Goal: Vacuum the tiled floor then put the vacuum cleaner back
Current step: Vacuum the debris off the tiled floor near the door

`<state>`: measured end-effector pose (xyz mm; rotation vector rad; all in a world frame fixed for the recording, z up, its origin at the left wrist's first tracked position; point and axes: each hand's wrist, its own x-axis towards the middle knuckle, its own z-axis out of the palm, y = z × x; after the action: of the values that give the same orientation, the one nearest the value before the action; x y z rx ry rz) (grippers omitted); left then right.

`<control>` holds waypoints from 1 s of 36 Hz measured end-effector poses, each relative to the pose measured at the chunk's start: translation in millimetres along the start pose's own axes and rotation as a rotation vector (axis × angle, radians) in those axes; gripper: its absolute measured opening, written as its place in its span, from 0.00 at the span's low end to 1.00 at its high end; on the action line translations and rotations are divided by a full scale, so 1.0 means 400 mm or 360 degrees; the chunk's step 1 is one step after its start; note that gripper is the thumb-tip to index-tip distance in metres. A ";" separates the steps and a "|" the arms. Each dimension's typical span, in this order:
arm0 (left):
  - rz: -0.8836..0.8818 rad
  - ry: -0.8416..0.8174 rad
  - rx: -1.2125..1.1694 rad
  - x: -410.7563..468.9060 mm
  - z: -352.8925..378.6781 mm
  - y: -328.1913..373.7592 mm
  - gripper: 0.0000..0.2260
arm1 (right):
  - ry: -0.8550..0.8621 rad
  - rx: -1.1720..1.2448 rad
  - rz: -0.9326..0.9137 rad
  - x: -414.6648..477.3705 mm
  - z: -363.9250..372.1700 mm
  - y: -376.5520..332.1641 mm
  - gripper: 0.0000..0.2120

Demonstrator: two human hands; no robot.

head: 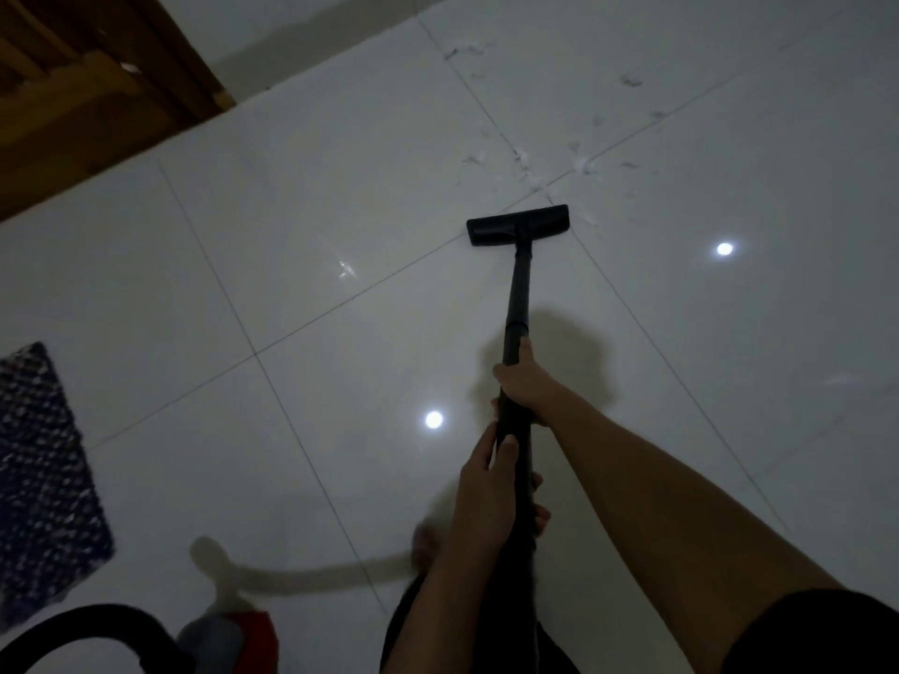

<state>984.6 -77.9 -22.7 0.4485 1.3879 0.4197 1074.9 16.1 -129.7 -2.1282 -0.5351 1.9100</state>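
The wand (516,304) is gripped by both hands, the right hand (523,381) ahead for steering, the left hand (491,484) behind for pushing. The floor head (517,225) is laid flat on the tiled floor (292,226), debris (530,158) lying just beyond at twelve o'clock.

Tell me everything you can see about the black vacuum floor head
The black vacuum floor head is a flat, wide, rectangular nozzle, plastic by the look of it, lying flat on the glossy white tiled floor near a crossing of grout lines. A black tubular wand joins its middle at the near edge and slants back to the right hand and left hand, which grip the wand. Pale scattered debris lies just beyond it, some close to its far right corner.
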 end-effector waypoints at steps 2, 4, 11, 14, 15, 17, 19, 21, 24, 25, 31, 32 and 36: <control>0.0008 0.0003 -0.0023 0.024 -0.003 0.023 0.16 | -0.0005 0.0010 -0.0001 0.016 0.002 -0.027 0.36; 0.0031 0.0019 -0.0008 0.051 -0.012 0.046 0.16 | -0.0008 0.0037 -0.0003 0.035 0.006 -0.056 0.36; 0.0026 -0.0021 -0.0079 0.143 -0.045 0.135 0.16 | -0.0005 -0.0007 -0.0025 0.112 0.020 -0.173 0.36; 0.0022 -0.0020 -0.0083 0.169 -0.060 0.181 0.17 | -0.0003 -0.0031 -0.0030 0.128 0.026 -0.232 0.37; 0.0024 -0.0017 -0.0076 0.177 -0.067 0.197 0.17 | 0.0001 -0.0032 -0.0031 0.132 0.031 -0.251 0.37; 0.0024 -0.0022 -0.0076 0.199 -0.083 0.232 0.17 | 0.0008 -0.0035 -0.0033 0.146 0.042 -0.289 0.37; 0.0020 -0.0012 -0.0074 0.224 -0.097 0.268 0.17 | 0.0007 -0.0043 -0.0030 0.162 0.049 -0.330 0.37; 0.0013 -0.0019 -0.0074 0.246 -0.106 0.306 0.17 | 0.0013 -0.0032 -0.0032 0.177 0.051 -0.370 0.37; 0.0023 -0.0047 -0.0098 0.277 -0.114 0.356 0.17 | 0.0008 -0.0011 -0.0035 0.201 0.049 -0.422 0.37; 0.0027 -0.0053 -0.0097 0.285 -0.116 0.369 0.17 | 0.0006 -0.0009 -0.0026 0.208 0.048 -0.437 0.37; 0.0024 -0.0036 -0.0076 0.344 -0.112 0.424 0.16 | 0.0004 -0.0007 -0.0001 0.250 0.032 -0.508 0.37; 0.0029 -0.0023 -0.0056 0.356 -0.109 0.435 0.16 | 0.0000 -0.0008 -0.0006 0.258 0.028 -0.520 0.37; 0.0044 -0.0035 -0.0065 0.397 -0.095 0.474 0.15 | -0.0001 -0.0035 -0.0017 0.293 0.010 -0.568 0.37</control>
<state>964.7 168.8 -58.7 0.4378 1.3511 0.4635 1054.7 270.6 -144.0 -2.1343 -0.5691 1.9080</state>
